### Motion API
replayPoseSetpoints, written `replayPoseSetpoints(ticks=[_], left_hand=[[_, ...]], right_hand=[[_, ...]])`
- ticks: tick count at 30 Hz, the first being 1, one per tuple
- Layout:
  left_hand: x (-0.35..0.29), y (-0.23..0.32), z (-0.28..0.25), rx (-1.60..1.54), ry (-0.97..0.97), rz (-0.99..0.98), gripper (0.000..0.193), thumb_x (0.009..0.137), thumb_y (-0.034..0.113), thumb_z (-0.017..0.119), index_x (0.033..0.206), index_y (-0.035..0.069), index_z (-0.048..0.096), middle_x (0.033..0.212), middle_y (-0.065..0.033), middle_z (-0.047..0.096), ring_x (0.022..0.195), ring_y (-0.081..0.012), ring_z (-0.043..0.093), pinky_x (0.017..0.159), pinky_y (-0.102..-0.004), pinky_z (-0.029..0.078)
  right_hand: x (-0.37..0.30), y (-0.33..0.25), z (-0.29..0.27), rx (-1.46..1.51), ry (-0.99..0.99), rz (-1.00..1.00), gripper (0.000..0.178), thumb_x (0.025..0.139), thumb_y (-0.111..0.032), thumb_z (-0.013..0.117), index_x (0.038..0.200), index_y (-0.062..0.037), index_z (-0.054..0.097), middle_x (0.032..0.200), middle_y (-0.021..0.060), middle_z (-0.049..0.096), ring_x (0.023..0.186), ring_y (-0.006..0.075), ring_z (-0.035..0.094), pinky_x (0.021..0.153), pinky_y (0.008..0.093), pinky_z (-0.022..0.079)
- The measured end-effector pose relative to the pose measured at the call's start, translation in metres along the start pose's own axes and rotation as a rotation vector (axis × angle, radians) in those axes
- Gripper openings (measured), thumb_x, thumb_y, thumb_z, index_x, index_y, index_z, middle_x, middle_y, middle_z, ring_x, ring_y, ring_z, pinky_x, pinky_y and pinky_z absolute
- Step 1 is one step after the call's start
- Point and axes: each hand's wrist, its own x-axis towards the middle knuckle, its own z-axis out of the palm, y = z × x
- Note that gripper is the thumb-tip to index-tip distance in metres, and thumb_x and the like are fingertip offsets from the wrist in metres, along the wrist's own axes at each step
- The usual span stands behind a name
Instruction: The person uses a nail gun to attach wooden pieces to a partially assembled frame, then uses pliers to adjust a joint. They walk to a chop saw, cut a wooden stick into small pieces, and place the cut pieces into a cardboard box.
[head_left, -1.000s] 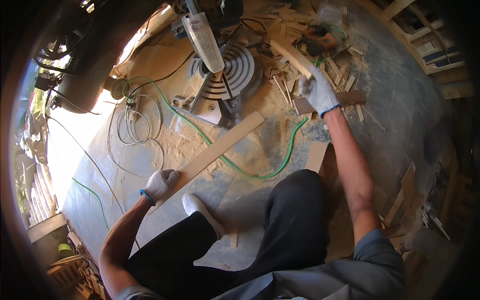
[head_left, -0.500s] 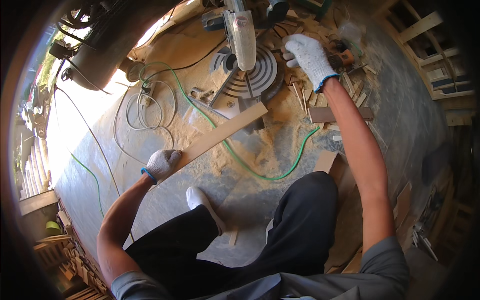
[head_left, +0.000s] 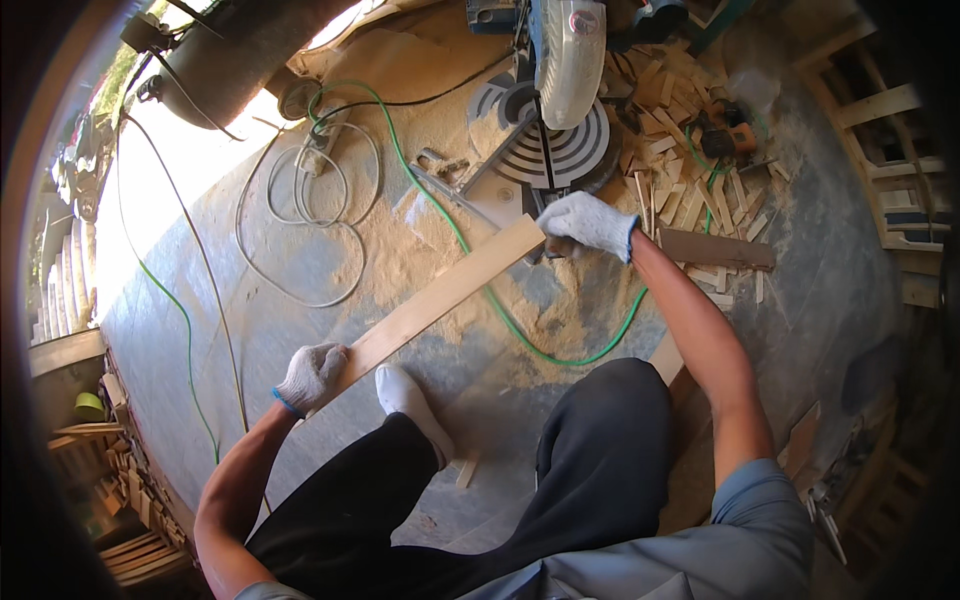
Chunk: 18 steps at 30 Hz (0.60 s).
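A pale wooden board (head_left: 440, 290) slants across the middle, over the floor. My left hand (head_left: 315, 375), in a white knit glove with a blue cuff, is closed around its near end. At the far end, my right hand (head_left: 590, 223), gloved alike, has its fingers curled at the board's tip; its thumb side is partly hidden. Just beyond stands a mitre saw, with a round grooved turntable (head_left: 585, 150) and a cloudy blade guard (head_left: 572, 65). The board's far end is close to the front of the saw base.
Sawdust (head_left: 400, 265) covers the floor around the saw. A green hose (head_left: 520, 335) loops before my feet, and a pale coiled cable (head_left: 350, 280) lies left. Wood offcuts (head_left: 690, 190), a brown block (head_left: 717, 248) and an orange power tool (head_left: 730, 138) lie right. A dark tank (head_left: 230, 60) stands far left.
My right hand has come down from beside the saw head to the board's far end. The left hand still holds the near end. The view has shifted, so the saw sits farther right.
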Motion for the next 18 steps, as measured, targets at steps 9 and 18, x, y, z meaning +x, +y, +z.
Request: replayPoseSetpoints(ticks=[9,18], left_hand=[[0.126,0.056,-0.01,0.149,-0.038,0.131,0.05,0.108,0.047,0.049,0.098,0.002,0.068,0.084,-0.0252,0.067,0.077,-0.0384,0.066,0.076,-0.0486,0.052],[0.145,0.019,-0.016,0.202,-0.079,0.105,0.049,0.106,0.049,0.049,0.105,0.005,0.071,0.099,-0.0261,0.074,0.093,-0.045,0.071,0.082,-0.0511,0.054]], right_hand=[[-0.088,-0.13,-0.136,0.215,0.874,-0.204,0.034,0.1,-0.031,0.067,0.113,-0.0003,0.072,0.093,0.0069,0.072,0.076,0.0113,0.065,0.063,0.0269,0.054],[-0.063,-0.242,-0.189,0.265,0.736,-0.407,0.046,0.095,-0.04,0.072,0.12,-0.0018,0.072,0.106,0.0149,0.076,0.095,0.0216,0.075,0.087,0.0337,0.06]])
